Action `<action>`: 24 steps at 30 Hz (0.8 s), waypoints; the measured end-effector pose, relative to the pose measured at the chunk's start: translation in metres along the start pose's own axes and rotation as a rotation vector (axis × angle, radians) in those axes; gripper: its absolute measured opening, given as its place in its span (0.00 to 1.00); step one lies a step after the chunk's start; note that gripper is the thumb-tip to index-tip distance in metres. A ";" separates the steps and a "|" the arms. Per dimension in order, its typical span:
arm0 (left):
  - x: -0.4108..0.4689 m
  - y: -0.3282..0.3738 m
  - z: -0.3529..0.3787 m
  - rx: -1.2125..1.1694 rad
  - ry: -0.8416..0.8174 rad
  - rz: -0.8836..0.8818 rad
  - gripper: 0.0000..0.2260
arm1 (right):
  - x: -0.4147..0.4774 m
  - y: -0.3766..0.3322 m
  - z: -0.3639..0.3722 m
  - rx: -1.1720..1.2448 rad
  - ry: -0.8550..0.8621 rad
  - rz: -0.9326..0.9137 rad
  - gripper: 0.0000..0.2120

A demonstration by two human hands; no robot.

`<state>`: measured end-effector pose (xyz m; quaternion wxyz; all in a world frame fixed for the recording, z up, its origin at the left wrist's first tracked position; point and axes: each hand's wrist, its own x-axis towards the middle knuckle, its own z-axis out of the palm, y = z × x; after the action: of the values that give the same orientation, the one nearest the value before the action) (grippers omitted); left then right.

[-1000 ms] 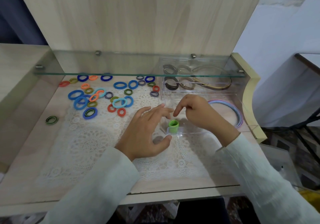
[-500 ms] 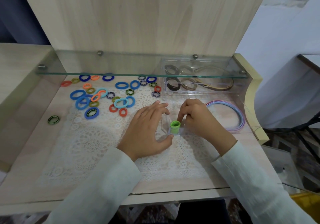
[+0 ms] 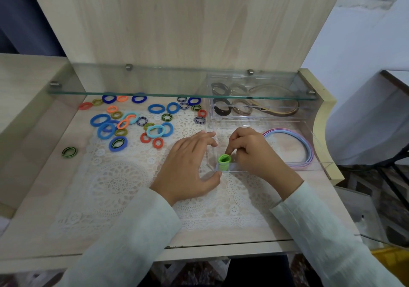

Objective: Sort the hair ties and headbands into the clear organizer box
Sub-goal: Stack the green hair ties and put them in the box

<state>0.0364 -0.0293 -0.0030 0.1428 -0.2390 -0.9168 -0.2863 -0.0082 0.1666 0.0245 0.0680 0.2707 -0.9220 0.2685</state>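
Note:
A short stack of green hair ties (image 3: 224, 161) stands in the front left corner of the clear organizer box (image 3: 318, 153). My right hand (image 3: 254, 153) is inside the box, and its curled fingertips pinch the top and right side of that stack; the thumb is hidden. My left hand (image 3: 188, 165) lies outside against the box's left wall with fingers straight and the thumb at the front corner. Pastel headbands (image 3: 308, 151) curve along the box's right side. Dark and brown ties (image 3: 221, 109) and a brown headband (image 3: 281, 111) fill the back compartments.
Several loose hair ties (image 3: 132, 127) in blue, orange, olive and striped colours lie at the back left on a lace mat (image 3: 119, 182). One black-green tie (image 3: 69, 152) lies apart at the far left. A glass shelf (image 3: 155, 87) overhangs the back.
My right hand has come down from above the green stack, and its fingers have curled in onto it. My left hand has stayed beside the box wall.

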 end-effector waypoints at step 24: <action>0.006 -0.008 -0.017 -0.399 -0.194 -0.197 0.25 | -0.001 -0.001 0.000 -0.017 -0.027 0.075 0.20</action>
<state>0.0292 -0.0426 0.0090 -0.0245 -0.1980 -0.8705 -0.4500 -0.0063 0.1667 0.0250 0.0481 0.2391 -0.9345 0.2592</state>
